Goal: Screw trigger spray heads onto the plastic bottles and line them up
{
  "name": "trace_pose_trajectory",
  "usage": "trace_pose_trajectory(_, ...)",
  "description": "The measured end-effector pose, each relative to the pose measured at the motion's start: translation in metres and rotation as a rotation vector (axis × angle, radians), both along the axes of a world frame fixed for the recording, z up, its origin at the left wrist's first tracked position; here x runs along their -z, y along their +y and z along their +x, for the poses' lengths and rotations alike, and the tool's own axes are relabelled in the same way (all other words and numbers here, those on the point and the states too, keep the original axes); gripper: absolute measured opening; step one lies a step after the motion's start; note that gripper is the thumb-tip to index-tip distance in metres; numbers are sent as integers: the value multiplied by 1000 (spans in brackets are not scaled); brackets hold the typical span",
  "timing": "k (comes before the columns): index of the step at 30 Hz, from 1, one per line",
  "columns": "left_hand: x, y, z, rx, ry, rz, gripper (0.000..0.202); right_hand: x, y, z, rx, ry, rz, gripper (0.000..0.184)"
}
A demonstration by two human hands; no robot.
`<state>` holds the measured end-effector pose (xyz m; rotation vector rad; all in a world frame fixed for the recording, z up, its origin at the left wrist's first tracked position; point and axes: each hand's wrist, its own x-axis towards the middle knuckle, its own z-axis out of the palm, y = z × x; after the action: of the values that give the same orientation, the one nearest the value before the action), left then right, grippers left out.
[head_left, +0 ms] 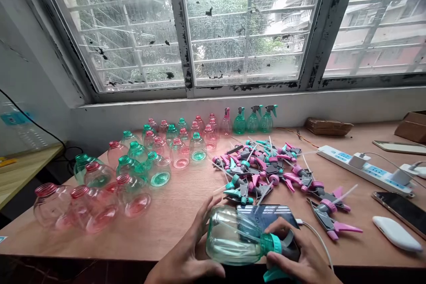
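A clear green spray bottle (pixel 234 237) lies on its side between my hands, above the table's front edge. My left hand (pixel 191 246) is curved around its base, thumb below and fingers on the far side. My right hand (pixel 301 248) grips the grey and teal spray head (pixel 288 246) at the bottle's neck, by the teal collar (pixel 271 244). The teal trigger points down. Through the clear wall I see pale streaks, and I cannot tell tube from reflection. Behind the bottle lies a phone (pixel 266 217) with a white cable plugged in.
Open pink and green bottles (pixel 136 202) stand at left. A heap of pink, teal and grey spray heads (pixel 262 164) lies mid-table. Several bottles with sprayers (pixel 253 122) stand by the wall. At right are a power strip (pixel 376 173), another phone (pixel 401 211) and a white mouse-like object (pixel 396 233).
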<state>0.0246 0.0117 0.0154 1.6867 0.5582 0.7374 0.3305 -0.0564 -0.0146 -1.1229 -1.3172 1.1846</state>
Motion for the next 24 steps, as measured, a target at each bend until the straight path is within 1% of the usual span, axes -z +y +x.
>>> trace_pose_trajectory(3, 0, 1, -1, 21, -27, -62, 105, -1, 1, 0, -1, 10, -18, 48)
trace_pose_trajectory(5, 2, 1, -2, 32, -13, -38, 99, -4, 2, -1, -20, 37, -33, 49)
trace_pose_trajectory(8, 9, 1, -3, 32, -9, -11, 87, -8, 3, -3, -59, 90, -36, 45)
trace_pose_trajectory(9, 11, 1, -3, 34, -13, -11, 87, -8, 3, -2, -65, 105, -40, 44)
trace_pose_trajectory(10, 12, 2, -3, 40, -23, -15, 92, -8, 3, -2, -65, 113, -43, 44)
trace_pose_trajectory(12, 12, 2, -3, 46, -57, -36, 110, -6, 3, -1, -48, 92, -32, 44)
trace_pose_trajectory(13, 9, 3, -2, 44, -78, -49, 115, -5, 3, 0, -34, 69, -20, 45)
trace_pose_trajectory(14, 6, 3, -1, 45, -92, -66, 115, -4, 3, 0, -18, 46, -8, 46)
trace_pose_trajectory(16, -1, 2, 0, 55, -89, -86, 107, -4, 4, 1, -1, 28, 1, 49)
trace_pose_trajectory(18, -5, 1, 0, 75, -50, -68, 99, -5, 4, 1, -18, 55, -9, 51)
trace_pose_trajectory(20, -4, 1, -2, 88, -16, -31, 97, -6, 5, 0, -41, 90, -14, 50)
trace_pose_trajectory(22, 0, 1, -4, 91, 10, -4, 95, -7, 5, -1, -52, 118, -10, 48)
trace_pose_trajectory(24, 3, 1, -5, 89, 5, -13, 101, -7, 5, -1, -43, 122, 3, 46)
